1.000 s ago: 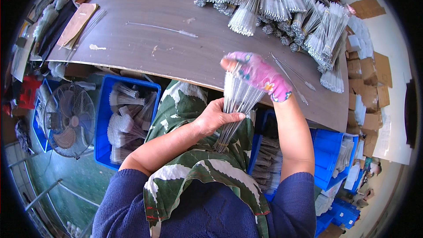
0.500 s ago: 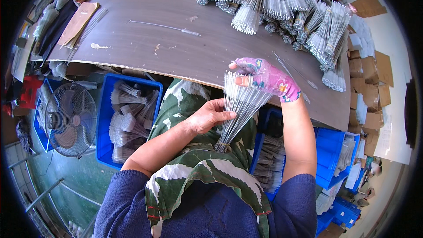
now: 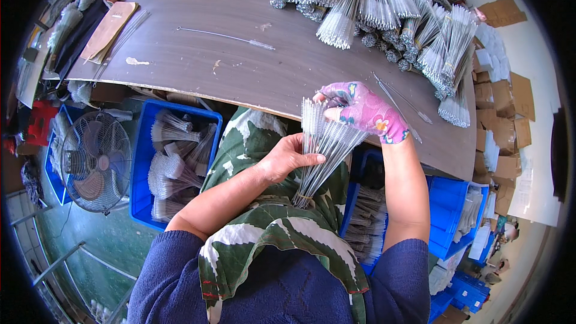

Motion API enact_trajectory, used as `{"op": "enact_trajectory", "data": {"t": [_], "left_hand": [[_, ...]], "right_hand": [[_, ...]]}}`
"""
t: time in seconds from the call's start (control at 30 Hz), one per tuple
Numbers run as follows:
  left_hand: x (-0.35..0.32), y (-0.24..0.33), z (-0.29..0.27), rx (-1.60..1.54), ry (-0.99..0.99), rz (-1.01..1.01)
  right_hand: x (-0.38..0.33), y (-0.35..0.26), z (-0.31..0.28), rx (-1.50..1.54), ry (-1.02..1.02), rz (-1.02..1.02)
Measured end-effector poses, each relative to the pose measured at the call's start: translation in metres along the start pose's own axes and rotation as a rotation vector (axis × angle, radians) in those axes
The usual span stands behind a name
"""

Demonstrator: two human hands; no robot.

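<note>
Gloved right hand (image 3: 363, 111) has shifted right and lower since the earliest frame; left hand (image 3: 285, 159) sits about where it was. Risk: bristles (image 3: 312, 114) could snag on the glove, bending wires; a loosened left thumb (image 3: 312, 159) could let the wire-brush bundle (image 3: 329, 149) splay. Bundle's at the table's (image 3: 252, 78) near edge, left grip pinching it mid-stem, banded end below, bristles above; right grip curled at bristles, pinch unclear.
</note>
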State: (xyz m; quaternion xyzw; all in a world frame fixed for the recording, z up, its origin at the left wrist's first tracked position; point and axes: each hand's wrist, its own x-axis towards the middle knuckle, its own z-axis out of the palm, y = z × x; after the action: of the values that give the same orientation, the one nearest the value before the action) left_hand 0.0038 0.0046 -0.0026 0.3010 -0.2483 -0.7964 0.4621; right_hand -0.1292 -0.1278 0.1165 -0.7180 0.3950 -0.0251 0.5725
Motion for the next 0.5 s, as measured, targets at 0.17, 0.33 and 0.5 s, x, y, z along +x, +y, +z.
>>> {"op": "enact_trajectory", "data": {"t": [0.17,0.33,0.5], "left_hand": [[-0.005,0.007,-0.005,0.054,0.019,-0.060],[-0.002,-0.008,0.000,0.341,0.108,0.108],[-0.010,0.023,-0.006,0.111,0.025,-0.082]], "right_hand": [[0.001,0.000,-0.006,0.085,0.021,0.079],[0.003,-0.003,0.012,-0.179,0.013,0.080],[-0.007,-0.017,0.005,-0.097,-0.079,0.048]]}}
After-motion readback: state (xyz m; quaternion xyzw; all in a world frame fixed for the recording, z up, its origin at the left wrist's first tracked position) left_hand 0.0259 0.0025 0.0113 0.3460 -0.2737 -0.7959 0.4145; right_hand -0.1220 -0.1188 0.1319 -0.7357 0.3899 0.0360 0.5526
